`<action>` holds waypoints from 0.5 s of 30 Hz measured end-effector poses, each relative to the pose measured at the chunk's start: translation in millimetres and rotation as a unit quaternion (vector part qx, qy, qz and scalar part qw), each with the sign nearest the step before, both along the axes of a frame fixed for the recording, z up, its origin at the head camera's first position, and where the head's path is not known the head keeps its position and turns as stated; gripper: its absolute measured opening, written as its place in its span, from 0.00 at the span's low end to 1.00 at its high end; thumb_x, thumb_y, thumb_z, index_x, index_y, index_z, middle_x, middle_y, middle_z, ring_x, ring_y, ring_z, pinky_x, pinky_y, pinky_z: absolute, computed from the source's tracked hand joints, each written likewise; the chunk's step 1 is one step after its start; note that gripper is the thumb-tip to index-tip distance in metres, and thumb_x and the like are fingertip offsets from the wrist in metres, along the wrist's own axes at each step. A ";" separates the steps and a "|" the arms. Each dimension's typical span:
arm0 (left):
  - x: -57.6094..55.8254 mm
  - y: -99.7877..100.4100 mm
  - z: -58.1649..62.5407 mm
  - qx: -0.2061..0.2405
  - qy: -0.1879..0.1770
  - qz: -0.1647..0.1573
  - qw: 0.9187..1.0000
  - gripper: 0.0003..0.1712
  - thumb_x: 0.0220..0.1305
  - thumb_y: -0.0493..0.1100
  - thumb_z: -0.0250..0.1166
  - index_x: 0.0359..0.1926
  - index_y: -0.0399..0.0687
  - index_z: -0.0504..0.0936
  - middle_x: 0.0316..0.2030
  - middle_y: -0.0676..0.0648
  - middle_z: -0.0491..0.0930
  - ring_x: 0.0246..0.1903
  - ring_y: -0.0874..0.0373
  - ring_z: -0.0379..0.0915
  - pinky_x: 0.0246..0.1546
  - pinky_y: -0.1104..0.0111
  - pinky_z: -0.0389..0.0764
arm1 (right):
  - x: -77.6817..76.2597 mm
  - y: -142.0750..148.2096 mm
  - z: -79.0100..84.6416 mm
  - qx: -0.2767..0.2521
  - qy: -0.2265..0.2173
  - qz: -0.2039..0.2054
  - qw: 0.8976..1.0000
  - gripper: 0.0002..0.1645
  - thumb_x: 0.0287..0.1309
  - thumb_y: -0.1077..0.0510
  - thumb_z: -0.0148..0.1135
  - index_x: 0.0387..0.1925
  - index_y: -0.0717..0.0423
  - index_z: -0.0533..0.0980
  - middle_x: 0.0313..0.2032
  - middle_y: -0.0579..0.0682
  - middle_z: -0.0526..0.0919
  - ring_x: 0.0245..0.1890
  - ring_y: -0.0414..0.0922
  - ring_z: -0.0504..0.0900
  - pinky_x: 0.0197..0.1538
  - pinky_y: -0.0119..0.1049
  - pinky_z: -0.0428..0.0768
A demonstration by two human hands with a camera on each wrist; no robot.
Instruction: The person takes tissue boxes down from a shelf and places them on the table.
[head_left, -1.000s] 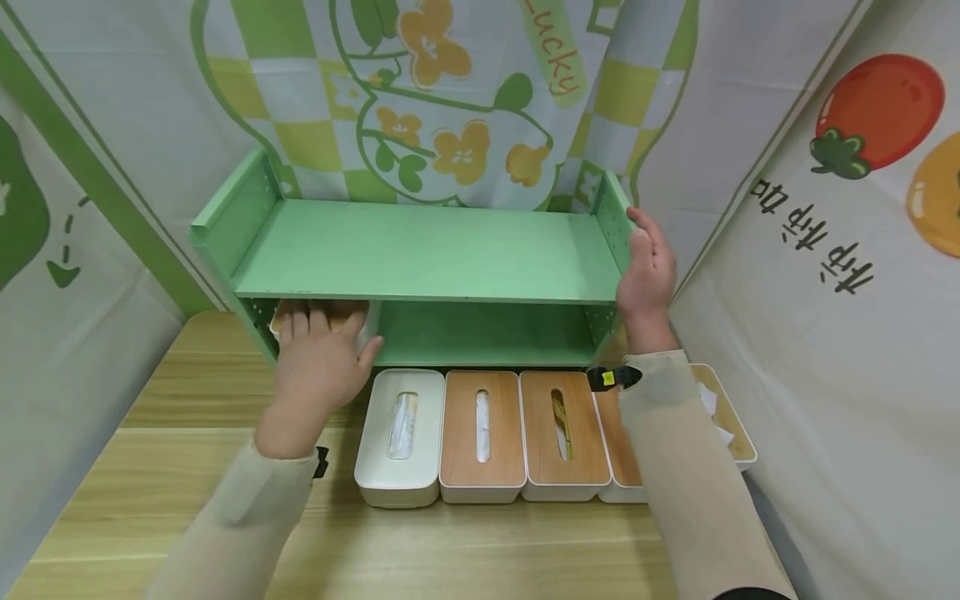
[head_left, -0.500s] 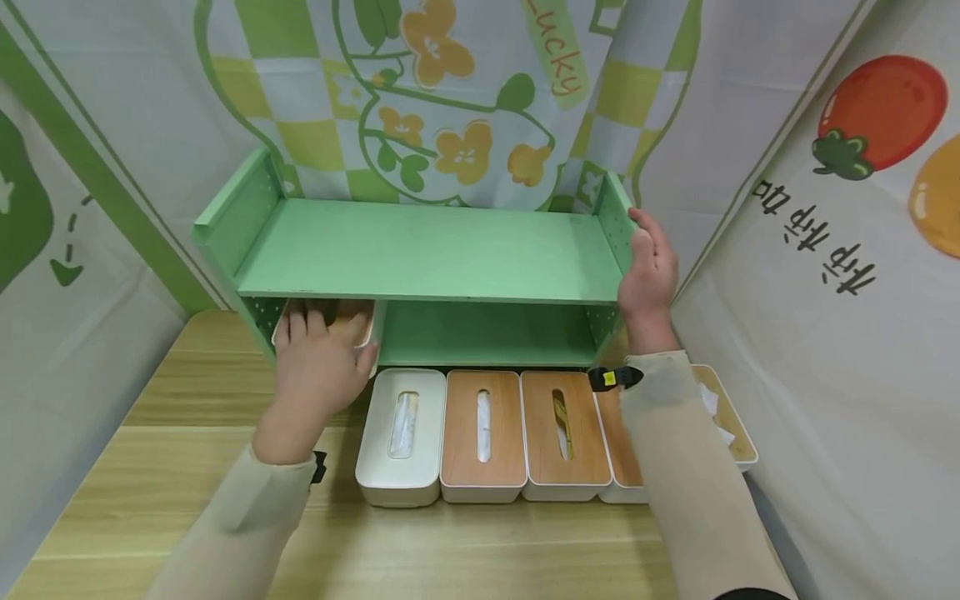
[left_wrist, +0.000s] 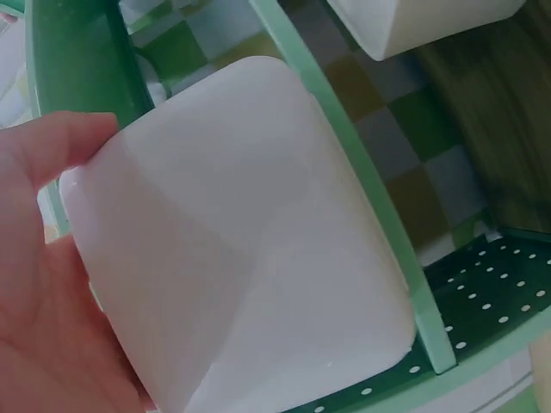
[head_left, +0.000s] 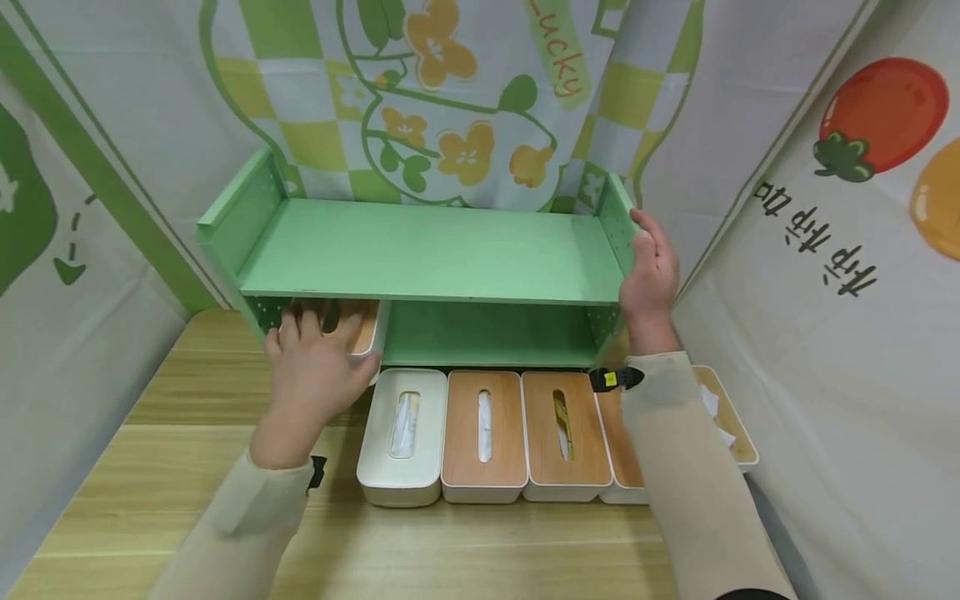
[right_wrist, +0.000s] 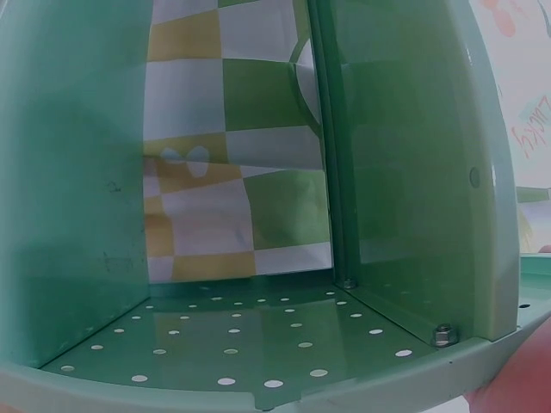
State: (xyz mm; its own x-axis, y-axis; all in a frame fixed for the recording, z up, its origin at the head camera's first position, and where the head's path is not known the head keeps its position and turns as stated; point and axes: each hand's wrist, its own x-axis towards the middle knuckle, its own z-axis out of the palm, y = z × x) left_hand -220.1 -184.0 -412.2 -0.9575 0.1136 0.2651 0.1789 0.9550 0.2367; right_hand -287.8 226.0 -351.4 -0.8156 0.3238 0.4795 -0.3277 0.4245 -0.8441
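My left hand [head_left: 311, 358] holds a tissue box [head_left: 365, 327] with a wood-look lid and white body in the left end of the lower compartment of a green shelf [head_left: 435, 250]. The fingers lie over its lid, hiding much of it, and the thumb is at the near side. The left wrist view shows the white end of this tissue box [left_wrist: 258, 232], with the thumb pressed at one corner. At the shelf's right side panel, my right hand [head_left: 649, 279] grips the edge. In the right wrist view a bit of that hand [right_wrist: 521, 379] shows beside the perforated panel.
Several tissue boxes stand in a row before the shelf: one with a white lid [head_left: 380, 425], others with wood-look lids [head_left: 460, 425]. My right sleeve partly covers the row's right end. Beyond it is a container [head_left: 741, 429] with white scraps. Printed curtains [head_left: 465, 100] enclose the table.
My left hand has drawn the tissue box forward, so more of its lid shows past the upper board. My right hand stays at the side panel.
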 end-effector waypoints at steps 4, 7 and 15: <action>2.2 -3.9 -7.3 0.069 0.050 0.012 0.996 0.39 0.65 0.61 0.58 0.69 0.43 0.69 0.65 0.19 0.55 0.67 0.21 0.42 0.61 0.30 0.45 | 0.4 0.3 -0.5 -0.001 0.002 0.002 1.000 0.27 0.77 0.45 0.35 0.68 0.38 0.71 0.14 0.44 0.53 0.11 0.40 0.49 0.16 0.35 0.52; 5.3 -11.3 -16.4 0.186 0.110 0.043 0.975 0.37 0.65 0.55 0.59 0.69 0.38 0.68 0.66 0.25 0.58 0.67 0.27 0.50 0.61 0.34 0.54 | 0.3 0.4 -0.5 -0.002 -0.002 0.001 1.000 0.27 0.76 0.45 0.35 0.69 0.38 0.71 0.14 0.44 0.53 0.12 0.40 0.49 0.17 0.35 0.52; 10.7 -44.0 -22.9 0.427 -0.097 0.105 0.893 0.50 0.73 0.67 0.45 0.77 0.36 0.42 0.70 0.27 0.52 0.61 0.30 0.58 0.54 0.40 0.65 | -0.2 0.2 -0.1 0.000 -0.003 0.001 1.000 0.27 0.77 0.44 0.35 0.69 0.38 0.70 0.15 0.44 0.53 0.12 0.41 0.48 0.18 0.35 0.53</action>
